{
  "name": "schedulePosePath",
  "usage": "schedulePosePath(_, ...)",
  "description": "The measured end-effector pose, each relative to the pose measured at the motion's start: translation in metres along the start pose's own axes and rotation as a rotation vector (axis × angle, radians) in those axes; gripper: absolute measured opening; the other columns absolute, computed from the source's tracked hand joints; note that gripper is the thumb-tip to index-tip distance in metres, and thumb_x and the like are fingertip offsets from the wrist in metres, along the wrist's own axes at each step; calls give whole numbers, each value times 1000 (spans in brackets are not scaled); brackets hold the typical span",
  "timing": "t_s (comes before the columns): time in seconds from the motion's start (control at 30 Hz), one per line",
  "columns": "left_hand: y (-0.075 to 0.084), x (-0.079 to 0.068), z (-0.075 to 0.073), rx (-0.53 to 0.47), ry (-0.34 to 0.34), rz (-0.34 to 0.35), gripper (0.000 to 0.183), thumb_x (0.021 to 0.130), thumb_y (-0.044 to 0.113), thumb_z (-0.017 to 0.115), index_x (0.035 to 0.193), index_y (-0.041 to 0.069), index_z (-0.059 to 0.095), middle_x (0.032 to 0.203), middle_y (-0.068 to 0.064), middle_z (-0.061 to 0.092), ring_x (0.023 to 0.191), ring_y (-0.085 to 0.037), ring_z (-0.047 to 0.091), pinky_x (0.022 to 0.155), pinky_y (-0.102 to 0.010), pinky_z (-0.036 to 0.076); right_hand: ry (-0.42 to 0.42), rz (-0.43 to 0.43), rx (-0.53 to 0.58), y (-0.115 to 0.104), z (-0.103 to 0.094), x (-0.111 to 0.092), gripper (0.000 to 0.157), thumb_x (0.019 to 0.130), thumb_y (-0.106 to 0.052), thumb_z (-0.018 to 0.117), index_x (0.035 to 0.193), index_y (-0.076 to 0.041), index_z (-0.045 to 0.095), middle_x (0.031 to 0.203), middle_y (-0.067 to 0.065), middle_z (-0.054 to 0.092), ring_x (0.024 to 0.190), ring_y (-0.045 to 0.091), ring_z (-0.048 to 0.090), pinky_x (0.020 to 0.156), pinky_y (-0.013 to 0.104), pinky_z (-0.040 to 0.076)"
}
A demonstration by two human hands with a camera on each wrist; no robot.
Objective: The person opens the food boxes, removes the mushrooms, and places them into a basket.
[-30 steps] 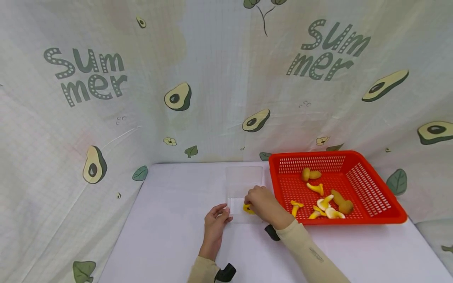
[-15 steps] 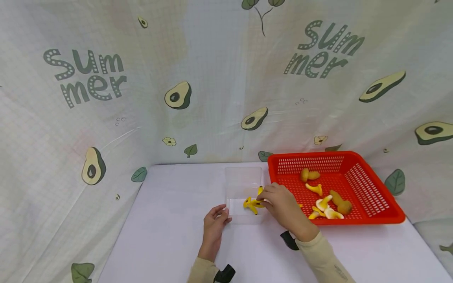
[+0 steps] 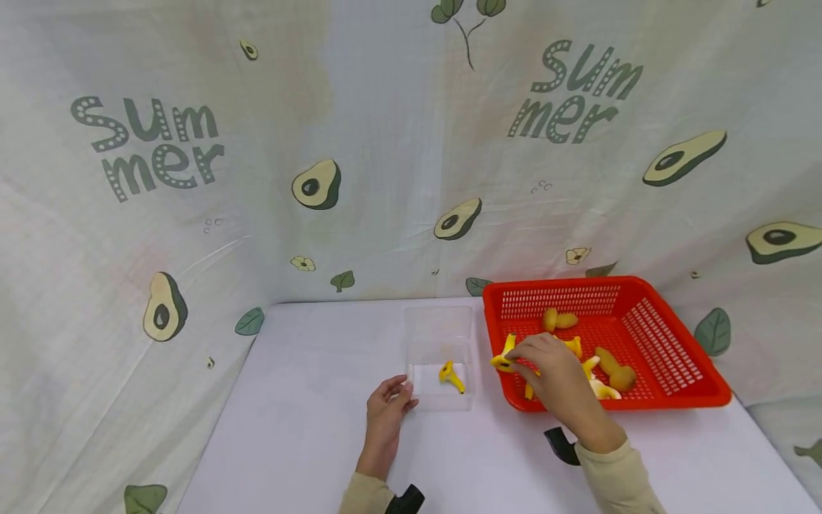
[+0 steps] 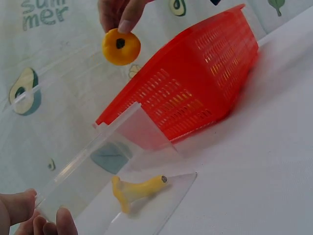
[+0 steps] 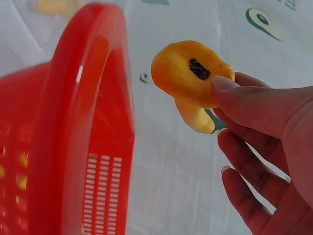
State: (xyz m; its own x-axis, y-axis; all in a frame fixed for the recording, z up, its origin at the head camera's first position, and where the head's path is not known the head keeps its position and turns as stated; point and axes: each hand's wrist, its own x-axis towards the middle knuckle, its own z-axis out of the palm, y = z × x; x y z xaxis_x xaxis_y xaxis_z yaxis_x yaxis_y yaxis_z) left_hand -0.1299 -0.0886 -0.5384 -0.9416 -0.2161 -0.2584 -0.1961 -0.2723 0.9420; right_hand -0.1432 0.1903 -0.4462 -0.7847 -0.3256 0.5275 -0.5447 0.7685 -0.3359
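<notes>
My right hand (image 3: 559, 378) pinches a yellow toy mushroom (image 5: 183, 76) between thumb and fingers, over the left rim of the red basket (image 3: 696, 357). In the right wrist view its broad cap shows a dark spot, and the pale stem points down. My left hand (image 3: 385, 425) grips the near left edge of a clear plastic box (image 3: 425, 398) with thumb and fingertips. One more yellow mushroom (image 4: 139, 190) lies on its side inside that box, its flared cap toward the left.
Brown mushrooms (image 3: 616, 369), white ones (image 3: 604, 390) and further yellow ones lie in the basket, partly hidden behind my right hand. The basket stands right of the box on a white tabletop (image 3: 308, 428). A printed curtain (image 3: 385, 143) hangs behind.
My right hand has moved right, from inside the box to over the basket's rim, carrying a yellow mushroom out of the box. The left hand stays at the box's edge.
</notes>
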Motion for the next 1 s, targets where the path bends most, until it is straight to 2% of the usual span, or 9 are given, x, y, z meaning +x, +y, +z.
schedulePosePath(0.43, 0, 1, 0, 26, 24, -28, 35, 88, 3, 62, 119, -8, 52, 93, -12, 53, 88, -30, 56, 74, -31, 55, 85, 27, -46, 26, -19, -17, 32, 61, -5, 84, 88, -15, 70, 88, -5, 64, 87, 16, 52, 73, 38, 51)
schedulePosePath(0.73, 2, 0, 0, 21, 29, -34, 33, 88, 2, 61, 118, -8, 53, 92, -11, 52, 86, -30, 56, 73, -30, 55, 91, 117, -91, 40, -27, -24, 30, 63, -4, 83, 87, -14, 70, 87, -2, 64, 84, 17, 52, 71, 39, 51)
schedulePosePath(1.0, 5, -1, 1, 20, 26, -35, 34, 88, 3, 62, 119, -8, 52, 93, -11, 52, 85, -27, 56, 74, -31, 55, 80, 180, -132, 50, -33, -27, 28, 62, -1, 83, 85, -11, 69, 87, 4, 64, 84, 24, 53, 69, 45, 50)
